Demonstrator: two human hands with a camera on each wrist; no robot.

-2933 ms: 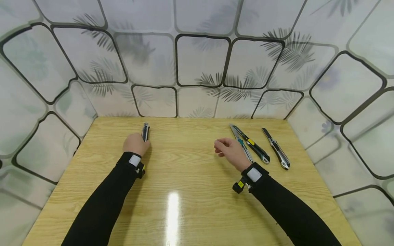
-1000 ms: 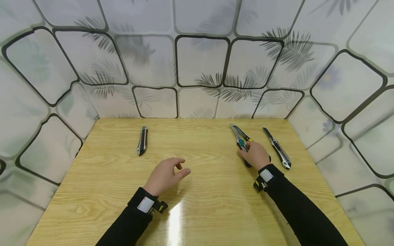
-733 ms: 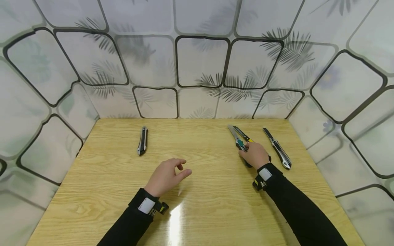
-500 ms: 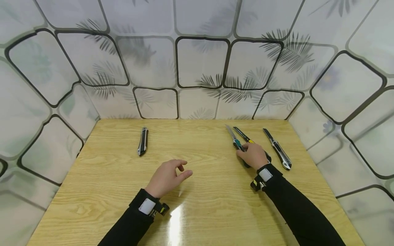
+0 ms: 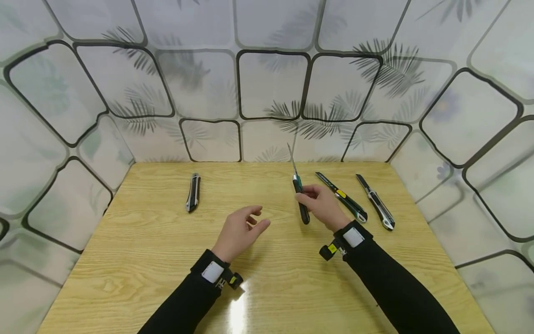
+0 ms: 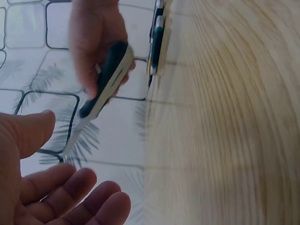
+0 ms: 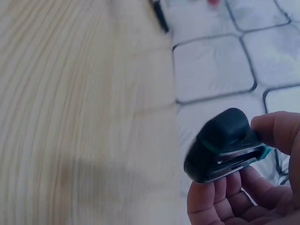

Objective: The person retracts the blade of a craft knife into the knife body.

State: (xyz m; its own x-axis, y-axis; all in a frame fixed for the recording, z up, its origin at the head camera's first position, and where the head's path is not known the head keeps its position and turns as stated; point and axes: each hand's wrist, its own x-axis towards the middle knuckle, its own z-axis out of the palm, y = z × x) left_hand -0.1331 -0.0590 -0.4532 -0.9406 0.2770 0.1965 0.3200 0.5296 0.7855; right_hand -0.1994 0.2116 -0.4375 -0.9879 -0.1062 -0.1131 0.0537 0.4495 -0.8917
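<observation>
My right hand (image 5: 324,205) pinches a utility knife (image 5: 302,206) with a dark handle, a green slider and a long extended blade. The knife is raised over the table, blade pointing away and up. In the right wrist view, thumb and fingers grip the dark handle (image 7: 225,136) from both sides. My left hand (image 5: 238,233) hovers to the left of it, fingers loosely bent and holding nothing. The left wrist view shows the left fingers (image 6: 105,201) spread, with the knife (image 6: 112,77) beyond them.
Right of my right hand lie a black and green utility knife with a yellow slider (image 5: 350,204) and a silver-black utility knife (image 5: 377,204). Another utility knife (image 5: 193,192) lies at the far left of the wooden table (image 5: 146,250). A patterned cloth wall (image 5: 273,83) borders the back and sides.
My right hand has lifted the green-slider knife off the table and carried it left, away from the yellow-slider one. Earlier my left hand let go of the far-left knife; it has since moved rightward.
</observation>
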